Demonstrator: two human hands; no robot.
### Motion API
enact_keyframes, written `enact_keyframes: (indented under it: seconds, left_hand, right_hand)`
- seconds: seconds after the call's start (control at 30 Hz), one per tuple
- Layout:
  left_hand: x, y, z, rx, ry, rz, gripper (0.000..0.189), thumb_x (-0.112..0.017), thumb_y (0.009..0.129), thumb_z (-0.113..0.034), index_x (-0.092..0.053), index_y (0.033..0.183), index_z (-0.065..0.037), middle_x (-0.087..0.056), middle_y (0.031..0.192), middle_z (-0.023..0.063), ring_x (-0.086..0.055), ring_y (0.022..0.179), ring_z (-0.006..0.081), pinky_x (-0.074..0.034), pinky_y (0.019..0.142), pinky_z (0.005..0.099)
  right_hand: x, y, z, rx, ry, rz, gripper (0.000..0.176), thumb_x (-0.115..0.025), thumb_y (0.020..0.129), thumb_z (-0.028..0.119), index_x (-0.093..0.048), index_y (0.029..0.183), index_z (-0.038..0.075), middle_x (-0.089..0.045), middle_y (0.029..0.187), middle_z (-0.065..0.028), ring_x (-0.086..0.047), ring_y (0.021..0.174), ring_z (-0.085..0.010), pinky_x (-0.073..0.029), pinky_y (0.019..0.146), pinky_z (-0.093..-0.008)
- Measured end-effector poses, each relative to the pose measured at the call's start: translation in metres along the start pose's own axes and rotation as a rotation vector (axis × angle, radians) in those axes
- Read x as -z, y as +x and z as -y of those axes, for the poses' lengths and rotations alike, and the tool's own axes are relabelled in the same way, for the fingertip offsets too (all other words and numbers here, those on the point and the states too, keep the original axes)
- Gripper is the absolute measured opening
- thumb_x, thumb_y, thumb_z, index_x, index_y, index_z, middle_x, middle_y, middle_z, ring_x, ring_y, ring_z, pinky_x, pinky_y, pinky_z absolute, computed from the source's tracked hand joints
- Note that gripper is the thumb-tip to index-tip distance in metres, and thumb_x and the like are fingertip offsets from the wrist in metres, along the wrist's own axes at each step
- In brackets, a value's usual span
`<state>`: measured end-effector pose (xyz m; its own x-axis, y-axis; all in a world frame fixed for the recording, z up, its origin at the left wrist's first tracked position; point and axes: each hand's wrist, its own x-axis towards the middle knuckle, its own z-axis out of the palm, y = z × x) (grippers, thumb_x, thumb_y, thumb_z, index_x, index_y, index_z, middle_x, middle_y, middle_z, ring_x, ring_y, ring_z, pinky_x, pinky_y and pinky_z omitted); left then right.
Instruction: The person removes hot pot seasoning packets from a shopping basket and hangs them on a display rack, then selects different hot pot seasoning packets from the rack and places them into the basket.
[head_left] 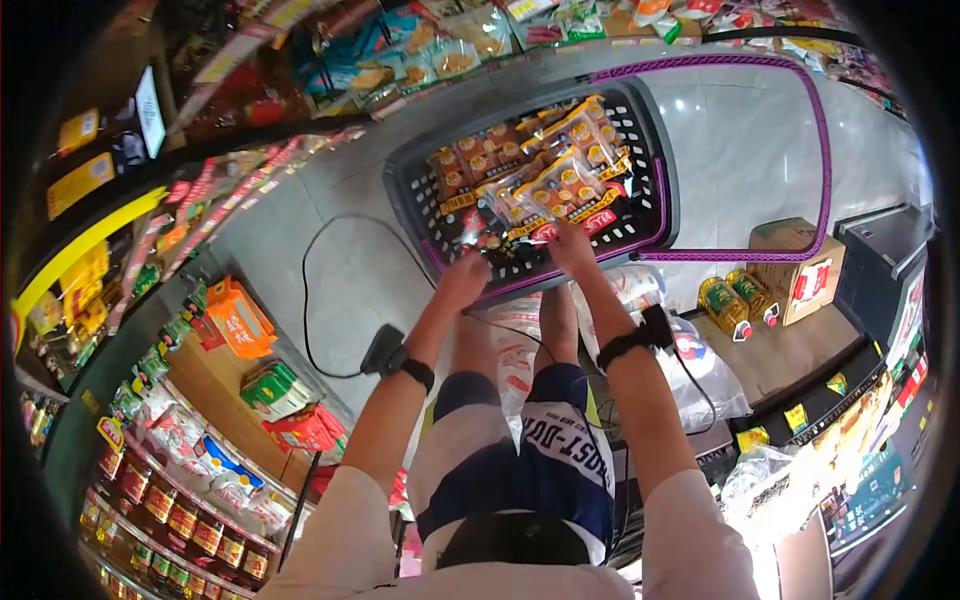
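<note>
A dark grey shopping basket [402, 165] stands on the floor in front of me. Inside lie several clear-and-orange packs of round brown snacks [490, 150]. At the basket's near side, my right hand [572, 248] is closed on the lower edge of a snack pack [560, 190] with a red and black label. My left hand [465, 278] is closed at the near left rim, beside a small shiny red-and-clear wrapper [478, 232]. Its fingertips are partly hidden, so what it holds cannot be made out.
The basket's purple handle [825, 150] is folded out to the right. Oil bottles [735, 298] and a cardboard box [790, 265] stand at right. A black cable [305, 290] loops across the floor. Shelves with jars [170, 510] and bags [240, 318] are at left; packaged goods [440, 50] line the far side.
</note>
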<state>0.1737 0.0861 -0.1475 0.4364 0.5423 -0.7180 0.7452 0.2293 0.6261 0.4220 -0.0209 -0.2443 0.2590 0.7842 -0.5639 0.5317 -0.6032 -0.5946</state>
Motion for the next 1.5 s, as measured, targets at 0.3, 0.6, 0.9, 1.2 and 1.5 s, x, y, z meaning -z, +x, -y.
enact_keyframes:
  seconds: [0.3,0.6,0.9,1.2,1.5]
  left_hand:
    - [-0.061,0.117,-0.006,-0.067,-0.044,-0.188,0.025,-0.064,0.086,-0.023,-0.063,0.100,-0.002,-0.067,0.101,0.0204,-0.064,0.100,0.0389,-0.052,0.084,0.0461]
    - [-0.114,0.091,-0.001,0.106,0.007,-0.282,0.050,-0.068,0.083,-0.026,-0.054,0.124,-0.002,-0.058,0.123,0.0244,-0.057,0.116,0.0400,-0.048,0.095,0.0447]
    - [-0.151,0.108,-0.027,-0.122,0.007,-0.293,0.035,-0.065,0.084,-0.023,-0.058,0.112,-0.003,-0.061,0.109,0.0210,-0.061,0.104,0.0382,-0.050,0.086,0.0447]
    - [-0.171,0.102,-0.048,0.106,-0.038,-0.056,0.020,-0.062,0.087,-0.021,-0.063,0.090,0.000,-0.065,0.087,0.0210,-0.065,0.087,0.0383,-0.052,0.076,0.0444]
    - [-0.207,0.068,-0.026,0.159,-0.116,0.129,0.021,-0.059,0.089,-0.023,-0.063,0.095,-0.003,-0.066,0.093,0.0204,-0.064,0.093,0.0388,-0.051,0.080,0.0459]
  right_hand:
    - [0.079,0.103,-0.007,0.009,-0.241,-0.137,0.076,-0.077,0.069,0.025,-0.041,0.131,-0.002,-0.050,0.126,-0.0245,-0.047,0.120,-0.0433,-0.042,0.101,-0.0496]
    - [0.065,0.039,-0.059,-0.257,-0.267,0.005,0.079,-0.080,0.066,0.018,-0.041,0.134,0.012,-0.054,0.116,-0.0211,-0.050,0.115,-0.0430,-0.042,0.101,-0.0520]
    - [0.064,0.061,-0.128,-0.336,-0.083,-0.089,0.056,-0.077,0.071,0.024,-0.054,0.120,0.007,-0.059,0.118,-0.0184,-0.053,0.113,-0.0445,-0.045,0.099,-0.0502]
    - [0.057,0.040,-0.109,-0.282,-0.317,-0.039,0.046,-0.077,0.073,0.036,-0.067,0.110,0.011,-0.059,0.120,-0.0166,-0.052,0.117,-0.0371,-0.045,0.100,-0.0465]
    - [0.103,0.031,-0.080,0.073,-0.205,-0.555,0.010,-0.074,0.078,0.019,-0.070,0.084,0.013,-0.052,0.114,-0.0179,-0.050,0.106,-0.0375,-0.042,0.090,-0.0467]
